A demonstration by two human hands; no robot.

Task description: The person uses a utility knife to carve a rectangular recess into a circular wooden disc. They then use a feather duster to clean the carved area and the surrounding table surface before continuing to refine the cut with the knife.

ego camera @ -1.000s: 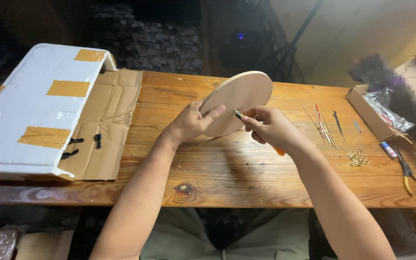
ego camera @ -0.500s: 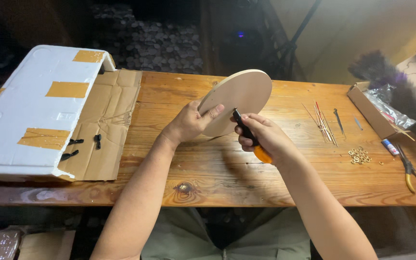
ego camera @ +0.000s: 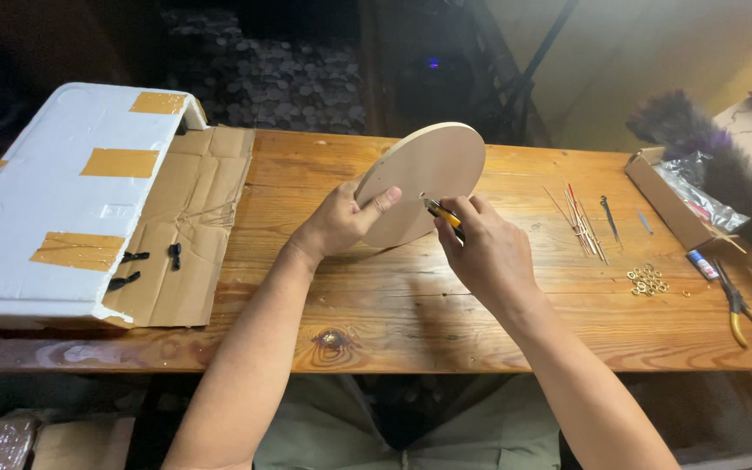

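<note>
The left hand (ego camera: 341, 222) is gripping the round wooden disc (ego camera: 424, 183), propping it tilted on edge above the wooden table (ego camera: 376, 296), face toward the person. The right hand (ego camera: 485, 248) is closed around a small yellow-handled tool (ego camera: 442, 214), its tip meeting the disc's centre hole.

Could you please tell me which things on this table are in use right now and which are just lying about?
In use:
wooden disc, tilted, held by left hand
small tool, gripped by right hand

Lying about:
foam box
cardboard sheet
thin sticks
brass rings
pliers
</note>
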